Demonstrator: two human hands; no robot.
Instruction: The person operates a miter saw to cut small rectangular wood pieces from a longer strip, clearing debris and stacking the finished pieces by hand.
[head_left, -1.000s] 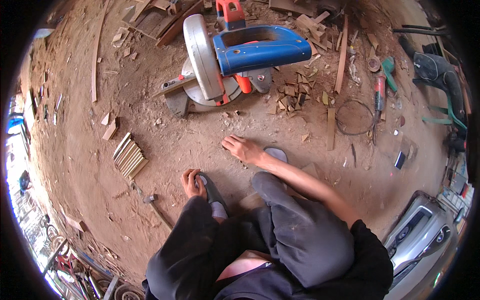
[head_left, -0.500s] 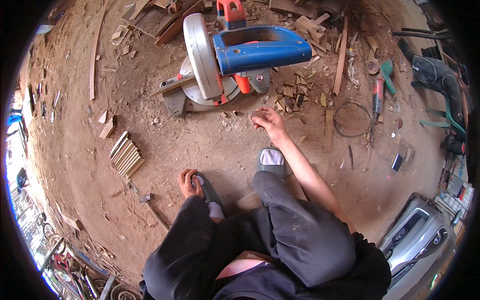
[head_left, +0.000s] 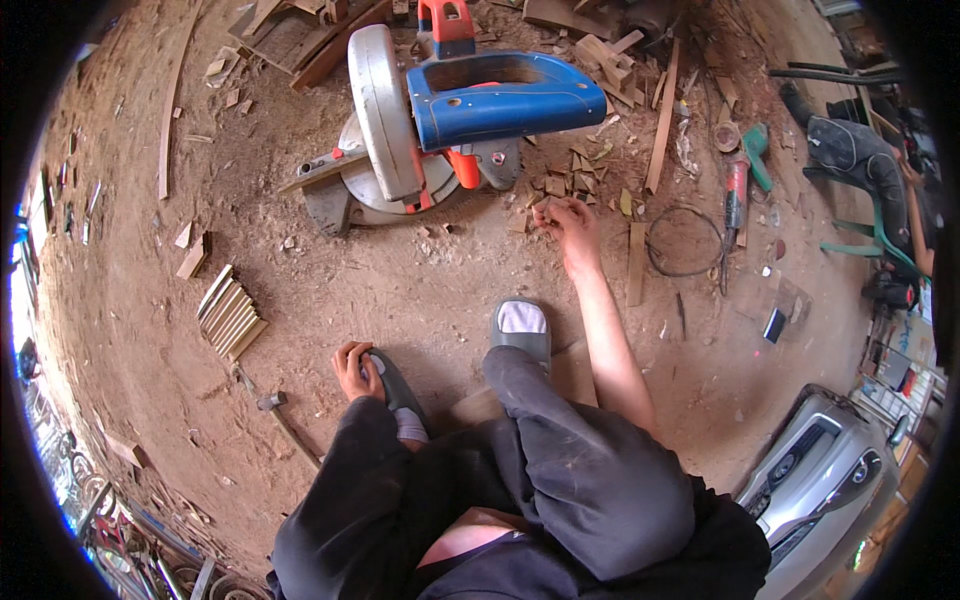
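Beyond my right foot, my right hand (head_left: 572, 235) pinches a small wood offcut (head_left: 541, 212) between its fingertips, low over the ground; the fingers partly hide it. Just past that hand lies a heap of small wood offcuts (head_left: 582, 178). A mitre saw (head_left: 385, 115) with a blue handle and a silver blade guard stands on the dirt floor ahead, left of the hand. My left hand (head_left: 358, 370) rests against my left slipper (head_left: 397, 385), its fingers loosely bent and apart, with nothing held.
A row of wood strips (head_left: 233, 315) lies at the left, with a hammer (head_left: 272, 402) nearer me. To the right are a coiled cable (head_left: 686, 240), a red and grey power tool (head_left: 737, 195) and a phone-like dark object (head_left: 774, 325). A silver car front (head_left: 825, 470) stands at lower right.
My right hand has moved right, to the near edge of the offcut heap, and turned more palm down. The view has shifted slightly; my left hand stays by the slipper.
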